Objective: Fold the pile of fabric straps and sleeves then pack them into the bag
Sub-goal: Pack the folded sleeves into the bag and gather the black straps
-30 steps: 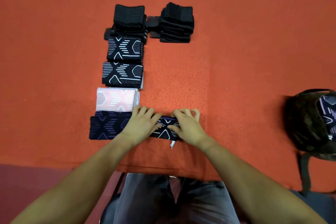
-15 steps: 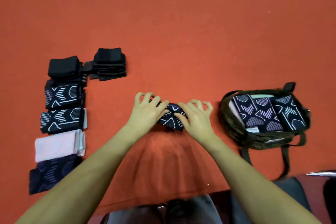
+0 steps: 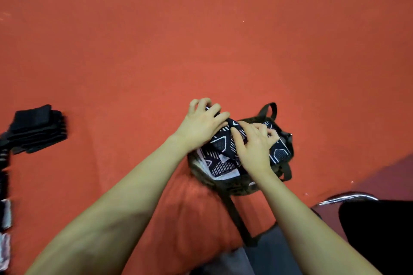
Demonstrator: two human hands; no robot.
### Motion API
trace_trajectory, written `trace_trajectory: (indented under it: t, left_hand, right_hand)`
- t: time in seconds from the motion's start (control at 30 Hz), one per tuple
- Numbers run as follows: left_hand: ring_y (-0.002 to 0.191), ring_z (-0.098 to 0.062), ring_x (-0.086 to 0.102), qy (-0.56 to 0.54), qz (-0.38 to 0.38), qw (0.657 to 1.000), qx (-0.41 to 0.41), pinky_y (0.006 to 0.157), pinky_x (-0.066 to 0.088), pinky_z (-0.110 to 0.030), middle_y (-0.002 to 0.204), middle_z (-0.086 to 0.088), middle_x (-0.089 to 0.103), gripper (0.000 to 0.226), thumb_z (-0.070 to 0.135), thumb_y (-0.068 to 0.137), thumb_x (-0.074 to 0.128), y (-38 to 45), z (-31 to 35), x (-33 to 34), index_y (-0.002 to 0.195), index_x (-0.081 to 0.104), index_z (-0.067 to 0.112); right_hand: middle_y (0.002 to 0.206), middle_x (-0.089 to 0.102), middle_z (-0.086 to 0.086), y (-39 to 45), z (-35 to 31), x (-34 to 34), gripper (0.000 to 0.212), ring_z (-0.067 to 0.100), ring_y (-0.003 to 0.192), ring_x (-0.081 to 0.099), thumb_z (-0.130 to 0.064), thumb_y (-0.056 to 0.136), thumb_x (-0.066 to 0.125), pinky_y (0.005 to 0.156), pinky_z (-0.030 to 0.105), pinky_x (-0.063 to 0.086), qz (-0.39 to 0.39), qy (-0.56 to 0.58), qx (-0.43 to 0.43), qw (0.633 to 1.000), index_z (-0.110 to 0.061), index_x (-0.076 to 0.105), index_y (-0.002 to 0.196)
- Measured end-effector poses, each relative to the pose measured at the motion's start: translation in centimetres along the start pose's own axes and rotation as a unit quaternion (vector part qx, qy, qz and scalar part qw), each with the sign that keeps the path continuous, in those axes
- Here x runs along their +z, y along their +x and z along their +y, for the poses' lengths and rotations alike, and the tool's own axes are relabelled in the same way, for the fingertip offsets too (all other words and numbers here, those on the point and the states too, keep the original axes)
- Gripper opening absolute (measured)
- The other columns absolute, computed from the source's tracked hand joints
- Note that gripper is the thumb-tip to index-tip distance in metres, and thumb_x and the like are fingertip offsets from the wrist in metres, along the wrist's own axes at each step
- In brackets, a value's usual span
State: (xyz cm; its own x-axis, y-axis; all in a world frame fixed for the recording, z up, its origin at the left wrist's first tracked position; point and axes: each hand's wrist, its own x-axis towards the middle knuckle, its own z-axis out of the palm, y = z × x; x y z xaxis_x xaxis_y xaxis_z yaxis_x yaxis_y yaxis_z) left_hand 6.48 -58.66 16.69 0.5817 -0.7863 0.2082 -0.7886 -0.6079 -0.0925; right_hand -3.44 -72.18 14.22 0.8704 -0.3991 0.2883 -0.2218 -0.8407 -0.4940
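Fingers (image 3: 214, 108) of your left hand (image 3: 202, 128) are curled over the far end of a folded sleeve (image 3: 223, 140), tips hooked past its edge; your right hand (image 3: 254, 148) has its fingers (image 3: 271, 134) bent and pressed on the near end, thumb laid along the fabric. Both hands are clamped on the same piece.

Sleeve: dark knit, soft, bunched into a rounded bundle; white line-and-hexagon pattern woven in. It sits directly over the mouth of the bag (image 3: 241, 185), touching the pieces below.

Bag: olive-dark, mottled cloth, soft-sided, mouth open upward. Flat webbing handles: one loop (image 3: 269, 108) stands up at the far side, one strap (image 3: 238, 219) trails toward you over the cloth edge. Inside, flat folded sleeves (image 3: 223, 166) of the same dark patterned knit lie side by side, with a pale piece at the near left edge. How full it is under your hands, cannot tell.

Surface: orange-red tablecloth (image 3: 223, 40), fine matte weave, wrinkled into ridges below the bag.

Far left: stack of black straps (image 3: 38, 128), ribbed, blocky, blurred. At the left frame edge, slivers of more folded pieces (image 3: 4, 212), too cropped to describe.

Lower right: curved chrome tube (image 3: 348, 197) beside a black mass.
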Motion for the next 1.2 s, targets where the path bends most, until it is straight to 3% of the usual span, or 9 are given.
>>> trace_trajectory:
  t: [0.1,0.23,0.33,0.43,0.53,0.63,0.8,0.97,1.2]
  left_hand:
    - [0.087,-0.034,0.059,-0.013,-0.06,0.996,0.068,0.081,0.025,-0.043,0.081,-0.001,0.06,0.04,0.038,0.092,0.033,3.5,2.4,2.0,0.091,0.069,0.02]
    - [0.1,-0.037,0.051,-0.066,-0.135,0.978,0.144,0.088,0.019,-0.045,0.093,-0.005,0.062,0.051,0.042,0.095,0.023,6.2,4.5,4.5,0.106,0.066,0.017]
    - [0.114,-0.032,0.039,-0.088,-0.217,0.958,0.164,0.097,0.017,-0.043,0.116,-0.002,0.055,0.047,0.044,0.1,0.023,7.2,5.7,6.0,0.123,0.056,0.021]
    - [0.131,-0.031,0.027,-0.089,-0.282,0.947,0.128,0.108,0.014,-0.046,0.143,-0.003,0.035,0.048,0.047,0.101,0.03,7.1,6.7,7.4,0.144,0.034,0.026]
    - [0.144,-0.029,0.011,-0.138,-0.284,0.949,-0.003,0.114,0.008,-0.045,0.158,-0.005,0.012,0.065,0.049,0.099,0.035,5.6,6.9,8.2,0.152,0.011,0.021]
    - [0.145,-0.019,0.013,-0.197,-0.293,0.935,-0.038,0.115,0.003,-0.042,0.159,-0.001,0.014,0.062,0.043,0.102,0.033,3.8,7.1,8.6,0.153,0.006,0.022]
    - [0.145,-0.012,0.015,-0.268,-0.303,0.913,-0.061,0.116,-0.006,-0.039,0.158,-0.001,0.019,0.061,0.036,0.103,0.03,3.1,7.3,8.9,0.153,0.001,0.017]
    - [0.147,-0.018,0.001,-0.225,-0.331,0.915,-0.045,0.115,-0.01,-0.042,0.161,0.006,-0.002,0.058,0.04,0.104,0.021,2.9,7.1,8.7,0.153,-0.005,0.023]
    - [0.147,-0.019,0.003,-0.201,-0.279,0.937,-0.064,0.116,-0.002,-0.041,0.161,0.004,-0.001,0.055,0.036,0.104,0.025,0.2,5.4,6.5,0.153,0.003,0.025]
  right_hand:
    - [0.08,0.068,-0.001,-0.3,3.4,-0.2,0.042,0.023,0.09,0.056,-0.044,0.089,0.043,0.082,0.026,0.011,-0.001,-0.015,0.07,0.997,-0.014,0.072,0.096]
    - [0.068,0.057,-0.003,-1.3,6.6,0.4,0.039,0.024,0.087,0.055,-0.042,0.091,0.041,0.077,0.026,0.01,-0.026,-0.057,0.123,0.99,-0.013,0.069,0.088]
    - [0.061,0.052,-0.002,-2.2,8.0,1.2,0.041,0.028,0.08,0.054,-0.042,0.091,0.037,0.077,0.033,0.018,-0.054,-0.096,0.144,0.984,-0.013,0.062,0.074]
    - [0.072,0.06,0.006,-3.2,8.7,2.2,0.04,0.032,0.077,0.054,-0.04,0.089,0.039,0.078,0.04,0.024,-0.11,-0.164,0.143,0.97,-0.01,0.062,0.074]
    - [0.085,0.057,0.012,-3.3,9.1,2.8,0.04,0.034,0.079,0.055,-0.038,0.086,0.039,0.08,0.044,0.028,-0.128,-0.196,0.16,0.959,-0.006,0.062,0.078]
    - [0.106,0.059,0.011,-3.0,9.1,3.4,0.04,0.035,0.094,0.056,-0.035,0.087,0.04,0.086,0.047,0.037,-0.14,-0.179,0.156,0.961,-0.008,0.062,0.108]
    - [0.153,0.03,-0.001,-2.3,8.8,3.4,0.046,0.024,0.139,0.024,-0.035,0.101,0.037,0.107,0.049,0.012,-0.225,-0.127,0.161,0.952,-0.028,0.035,0.146]
    - [0.16,0.011,-0.007,-2.6,8.7,2.8,0.049,0.017,0.146,0.005,-0.039,0.103,0.025,0.112,0.044,0.0,-0.256,-0.136,0.163,0.943,-0.031,0.02,0.151]
    - [0.157,0.024,0.001,-1.5,5.8,2.7,0.047,0.025,0.141,0.024,-0.032,0.102,0.036,0.109,0.045,0.013,-0.218,-0.134,0.107,0.961,-0.022,0.034,0.147]
